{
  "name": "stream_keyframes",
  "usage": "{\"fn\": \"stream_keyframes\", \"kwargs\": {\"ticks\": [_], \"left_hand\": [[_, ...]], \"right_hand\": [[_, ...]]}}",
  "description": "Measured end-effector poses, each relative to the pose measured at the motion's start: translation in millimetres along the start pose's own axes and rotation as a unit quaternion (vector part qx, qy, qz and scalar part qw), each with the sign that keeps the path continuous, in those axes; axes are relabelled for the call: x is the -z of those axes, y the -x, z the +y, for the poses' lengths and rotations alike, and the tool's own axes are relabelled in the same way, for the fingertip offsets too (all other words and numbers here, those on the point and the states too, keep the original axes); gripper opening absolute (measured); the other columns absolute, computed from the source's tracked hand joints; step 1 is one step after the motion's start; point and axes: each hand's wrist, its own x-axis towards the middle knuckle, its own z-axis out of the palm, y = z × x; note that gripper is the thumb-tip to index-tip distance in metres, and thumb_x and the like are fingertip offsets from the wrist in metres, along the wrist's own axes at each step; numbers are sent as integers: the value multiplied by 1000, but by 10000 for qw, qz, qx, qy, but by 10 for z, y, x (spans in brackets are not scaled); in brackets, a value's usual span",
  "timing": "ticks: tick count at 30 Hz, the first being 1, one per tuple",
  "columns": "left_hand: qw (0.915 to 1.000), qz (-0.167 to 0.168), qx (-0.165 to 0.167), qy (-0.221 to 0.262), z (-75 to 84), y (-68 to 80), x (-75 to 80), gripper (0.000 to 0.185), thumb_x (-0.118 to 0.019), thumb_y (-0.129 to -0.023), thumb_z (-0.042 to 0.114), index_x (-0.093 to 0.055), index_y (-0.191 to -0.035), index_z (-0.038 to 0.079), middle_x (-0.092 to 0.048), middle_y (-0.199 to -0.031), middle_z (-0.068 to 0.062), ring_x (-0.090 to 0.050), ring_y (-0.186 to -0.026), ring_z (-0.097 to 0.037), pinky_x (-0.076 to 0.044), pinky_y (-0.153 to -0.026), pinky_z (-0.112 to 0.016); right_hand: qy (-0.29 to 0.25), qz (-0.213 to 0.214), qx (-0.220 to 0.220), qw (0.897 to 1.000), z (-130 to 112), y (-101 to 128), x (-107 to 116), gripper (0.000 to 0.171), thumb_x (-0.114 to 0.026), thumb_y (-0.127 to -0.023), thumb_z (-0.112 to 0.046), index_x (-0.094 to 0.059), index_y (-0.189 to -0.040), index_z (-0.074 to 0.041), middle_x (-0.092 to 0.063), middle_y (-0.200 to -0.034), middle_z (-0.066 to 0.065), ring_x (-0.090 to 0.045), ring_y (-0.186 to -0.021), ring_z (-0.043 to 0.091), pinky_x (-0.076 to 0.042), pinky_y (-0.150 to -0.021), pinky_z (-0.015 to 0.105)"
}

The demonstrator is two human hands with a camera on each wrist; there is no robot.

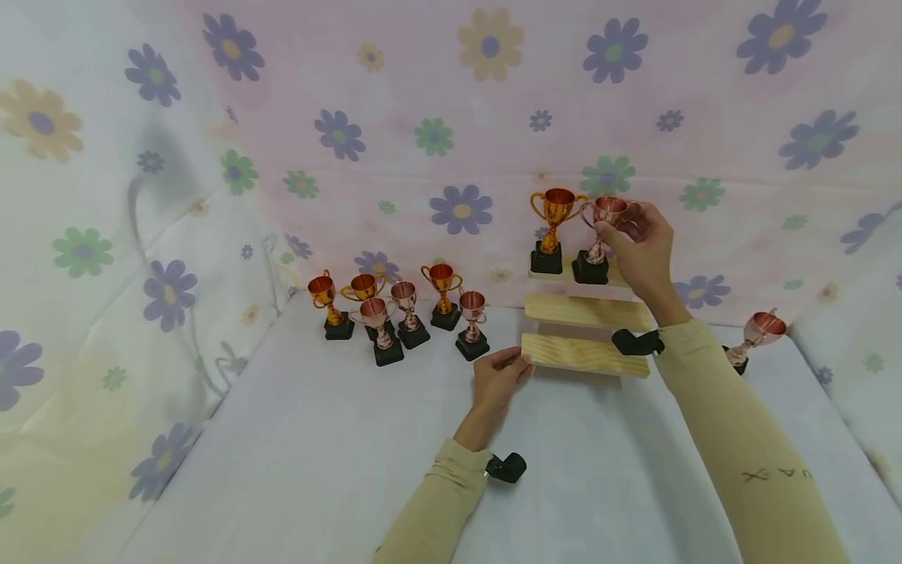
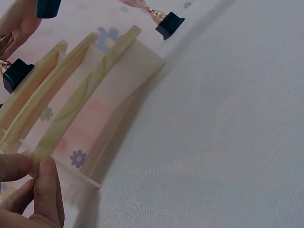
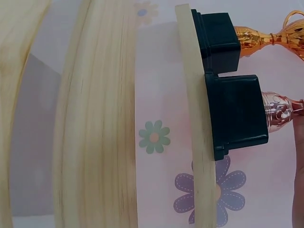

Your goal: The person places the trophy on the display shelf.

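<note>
The rack (image 1: 585, 354) is steadied at its lowest step's near-left corner by the left hand (image 1: 496, 378), thumb and fingers pinching the wood. On the top step, the pink cup (image 1: 597, 235) is gripped at its bowl by the right hand (image 1: 641, 247), just right of a gold cup (image 1: 555, 227); it is best lowered flat, clear of that neighbour. Left of the rack six cups (image 1: 395, 313) are clustered; right of it one cup (image 1: 757, 335) is partly hidden by the sleeve.

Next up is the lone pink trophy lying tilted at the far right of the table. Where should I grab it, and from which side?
Grip the thin stem between cup and black base of the tilted pink trophy, probably coming from above and in front. It leans with the cup up, so the stem looks exposed; the right sleeve blocks the left approach.
</note>
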Motion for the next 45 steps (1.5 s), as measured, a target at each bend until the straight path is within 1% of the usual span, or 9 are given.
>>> {"fn": "stream_keyframes", "kwargs": {"ticks": [11,16,24,32,35,38,40,43,45], "left_hand": [[9999,-21,-126,-85,19,19,-8,26,-71,-90,-8,-68,-115,-15,-68,-98,-17,-67,-80,-11,-62,-85,-33],[9999,2,-112,-79,18,23,-6,26,-70,-91,-9,-68,-115,-15,-68,-97,-16,-67,-80,-11,-62,-84,-31],[10000,-35,-32,-71,6,8,-21,25,-71,-90,-8,-69,-114,-13,-69,-98,-16,-68,-79,-12,-62,-80,-27],[9999,26,65,-75,3,20,-19,26,-71,-90,-8,-69,-115,-12,-69,-98,-15,-68,-80,-12,-62,-81,-27],[10000,45,38,-59,-5,16,-14,26,-71,-90,-8,-69,-115,-12,-69,-97,-14,-68,-80,-12,-62,-82,-28],[10000,40,-27,-27,-11,16,-7,26,-71,-89,-9,-69,-115,-14,-69,-97,-15,-67,-79,-12,-62,-82,-29],[10000,22,-71,-8,-13,17,-5,26,-71,-90,-9,-68,-115,-14,-69,-98,-16,-67,-80,-12,-62,-82,-29],[9999,0,-117,-64,-19,16,-8,26,-70,-90,-9,-68,-115,-15,-69,-100,-18,-67,-81,-12,-62,-82,-29],[9999,-3,-121,-95,-18,11,-10,27,-70,-90,-9,-68,-116,-15,-69,-101,-19,-67,-83,-13,-62,-83,-30]], "right_hand": [[-301,6,99,9995,-99,-17,-62,21,-70,-87,12,-62,-101,-2,-60,-97,2,-64,-87,9,-55,-81,17],[-265,14,181,9995,-56,-35,-67,22,-71,-87,11,-63,-104,1,-60,-96,1,-63,-86,8,-54,-81,17],[-142,51,365,9992,-34,-43,-43,23,-71,-87,13,-59,-108,11,-61,-95,0,-61,-83,9,-53,-78,19],[-276,103,325,9990,72,-48,-41,24,-70,-88,13,-62,-108,3,-61,-96,2,-61,-84,11,-52,-77,20],[-200,82,120,9997,139,-48,-30,29,-72,-87,10,-63,-113,0,-61,-100,0,-62,-90,10,-53,-82,19],[-283,41,-143,9995,174,-22,7,40,-74,-86,9,-63,-122,-4,-65,-107,-1,-64,-98,11,-54,-86,18],[-448,35,-203,9988,154,2,61,45,-74,-85,11,-62,-126,-2,-66,-112,1,-65,-101,14,-56,-88,20],[-645,173,-60,9978,80,19,211,47,-73,-84,13,-60,-129,5,-67,-115,9,-66,-103,19,-57,-88,21],[-673,368,85,9970,-1,19,344,47,-72,-84,14,-59,-129,7,-68,-115,13,-67,-102,22,-57,-89,22]]}}
